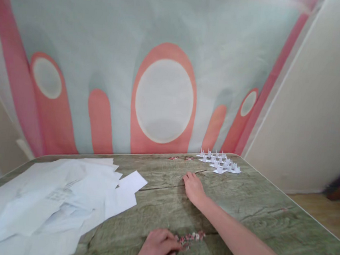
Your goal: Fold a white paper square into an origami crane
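My left hand (158,248) rests low on the table at the bottom middle, its fingers bent and the thumb apart from them. Its fingertips reach the edge of a pink-and-white flower pattern (191,237) on the table surface. Farther forward, my right hand (193,188) lies palm down with loosely bent fingers touching the tabletop; nothing shows in it. Beyond it to the right stand several small folded white paper cranes (220,162), grouped in rows near the far corner. Both hands are apart from the paper.
A large, untidy pile of white paper sheets (45,199) covers the left of the wood-patterned table (149,213). Smaller white squares (131,182) lie at the pile's right edge. A backdrop (122,30) with pink arches hangs behind the table, and a plain wall (320,98) rises at right.
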Motion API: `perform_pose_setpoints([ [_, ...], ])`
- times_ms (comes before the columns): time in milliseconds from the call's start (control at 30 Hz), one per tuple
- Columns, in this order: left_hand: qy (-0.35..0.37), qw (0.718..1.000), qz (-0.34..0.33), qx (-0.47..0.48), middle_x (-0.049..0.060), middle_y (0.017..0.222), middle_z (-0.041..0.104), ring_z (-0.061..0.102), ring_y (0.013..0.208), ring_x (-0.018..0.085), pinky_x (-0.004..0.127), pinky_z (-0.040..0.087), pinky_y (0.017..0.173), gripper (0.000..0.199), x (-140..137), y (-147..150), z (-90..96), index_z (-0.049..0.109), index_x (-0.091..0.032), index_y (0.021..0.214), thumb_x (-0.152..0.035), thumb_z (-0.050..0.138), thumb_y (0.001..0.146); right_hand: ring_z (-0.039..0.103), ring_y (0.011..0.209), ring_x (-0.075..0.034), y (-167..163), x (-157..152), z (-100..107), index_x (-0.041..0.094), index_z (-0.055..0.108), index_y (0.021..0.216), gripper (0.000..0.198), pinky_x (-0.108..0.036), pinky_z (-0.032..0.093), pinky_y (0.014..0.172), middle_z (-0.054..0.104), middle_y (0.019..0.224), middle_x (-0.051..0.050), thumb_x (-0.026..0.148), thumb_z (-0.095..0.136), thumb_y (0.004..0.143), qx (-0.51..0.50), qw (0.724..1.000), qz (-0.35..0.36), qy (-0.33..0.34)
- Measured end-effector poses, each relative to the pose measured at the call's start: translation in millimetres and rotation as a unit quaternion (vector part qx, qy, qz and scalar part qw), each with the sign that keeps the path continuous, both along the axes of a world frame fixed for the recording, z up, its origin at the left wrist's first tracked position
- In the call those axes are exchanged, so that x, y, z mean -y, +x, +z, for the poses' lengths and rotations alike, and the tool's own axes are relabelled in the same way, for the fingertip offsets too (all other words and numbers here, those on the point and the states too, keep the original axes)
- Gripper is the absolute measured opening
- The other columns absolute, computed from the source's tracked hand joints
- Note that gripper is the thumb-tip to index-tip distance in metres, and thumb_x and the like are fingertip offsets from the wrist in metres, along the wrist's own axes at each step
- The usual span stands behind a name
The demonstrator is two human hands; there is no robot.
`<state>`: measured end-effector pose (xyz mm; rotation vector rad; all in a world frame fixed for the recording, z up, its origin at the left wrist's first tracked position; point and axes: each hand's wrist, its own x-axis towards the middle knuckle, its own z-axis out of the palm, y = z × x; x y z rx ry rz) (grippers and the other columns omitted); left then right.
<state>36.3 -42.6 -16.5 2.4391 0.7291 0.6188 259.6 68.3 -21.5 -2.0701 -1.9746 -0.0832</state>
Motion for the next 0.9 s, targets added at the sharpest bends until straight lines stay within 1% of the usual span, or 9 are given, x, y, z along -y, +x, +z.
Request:
perform_pose_setpoints([
  [67,-0.055,0.998,0.034,0.017,0.005,0.098,0.059,0.055,0.093,0.015,0.028,0.043,0.086,0.029,10,0,15.2,0.062,-0.022,0.1,-0.008,0.045,0.081,0.051,0.1,-0.022,-21,27,2,0.014,0.063,0.092,0.021,-0.033,0.039,0.087,0.058,0.102,-0.012,0.008,0.043,0.086,-0.009,0.998,0.065,-0.008],
  [167,-0.088,0.996,0.032,-0.001,0.005,0.101,0.057,0.054,0.095,0.014,0.026,0.043,0.088,0.029,13,-4,37.0,0.061,-0.02,0.101,-0.008,0.047,0.079,0.055,0.084,-0.017,-42,66,8,0.017,0.064,0.086,0.024,-0.026,0.041,0.076,0.058,0.091,-0.007,0.006,0.043,0.083,-0.03,0.986,0.161,-0.033],
  [233,-0.069,0.996,0.027,-0.043,0.003,0.104,0.057,0.054,0.098,0.014,0.025,0.042,0.089,0.026,4,-11,45.1,0.062,-0.021,0.098,-0.011,0.05,0.078,0.055,0.075,-0.014,-51,88,11,0.02,0.064,0.084,0.022,-0.022,0.041,0.068,0.058,0.087,-0.003,0.01,0.044,0.083,-0.044,0.974,0.218,-0.046],
  [333,0.011,0.988,0.11,-0.112,0.006,0.116,0.055,0.05,0.108,0.017,0.029,0.037,0.097,0.03,-21,-32,49.0,0.057,-0.02,0.109,-0.014,0.048,0.08,0.055,0.079,-0.015,-57,110,13,0.019,0.062,0.094,0.027,-0.023,0.041,0.069,0.056,0.092,-0.005,0.006,0.042,0.082,-0.062,0.957,0.282,-0.044],
  [433,0.075,0.942,0.229,-0.233,0.012,0.127,0.05,0.045,0.117,0.024,0.037,0.033,0.1,0.034,-49,-60,49.9,0.054,-0.014,0.114,-0.02,0.05,0.081,0.056,0.083,-0.016,-58,118,8,0.019,0.061,0.1,0.034,-0.026,0.042,0.074,0.056,0.097,-0.006,0.002,0.04,0.079,-0.094,0.956,0.277,-0.035],
  [467,0.085,0.926,0.25,-0.268,0.014,0.128,0.049,0.044,0.118,0.025,0.038,0.033,0.1,0.034,-56,-68,50.2,0.054,-0.013,0.114,-0.022,0.051,0.081,0.056,0.083,-0.016,-58,118,6,0.019,0.061,0.101,0.034,-0.026,0.043,0.074,0.056,0.096,-0.006,0.003,0.04,0.08,-0.111,0.955,0.274,-0.03],
  [533,0.096,0.908,0.268,-0.306,0.015,0.128,0.049,0.045,0.118,0.026,0.038,0.033,0.1,0.036,-66,-81,50.4,0.054,-0.012,0.115,-0.026,0.052,0.081,0.056,0.081,-0.015,-57,117,1,0.02,0.061,0.102,0.033,-0.026,0.044,0.075,0.055,0.096,-0.006,0.004,0.04,0.081,-0.143,0.951,0.273,-0.021],
  [700,0.111,0.897,0.27,-0.333,0.016,0.131,0.046,0.044,0.12,0.025,0.037,0.033,0.1,0.041,-75,-90,46.2,0.048,-0.01,0.121,-0.026,0.048,0.084,0.056,0.08,-0.015,-54,115,-3,0.021,0.061,0.1,0.033,-0.026,0.045,0.075,0.056,0.095,-0.005,0.005,0.041,0.08,-0.177,0.945,0.275,-0.007],
  [900,0.099,0.905,0.213,-0.355,0.013,0.128,0.05,0.049,0.116,0.021,0.033,0.038,0.097,0.051,-79,-89,40.3,0.039,-0.011,0.13,-0.004,0.04,0.079,0.056,0.08,-0.015,-52,115,-5,0.021,0.062,0.099,0.032,-0.027,0.045,0.075,0.056,0.094,-0.005,0.006,0.041,0.08,-0.187,0.942,0.278,-0.004],
])
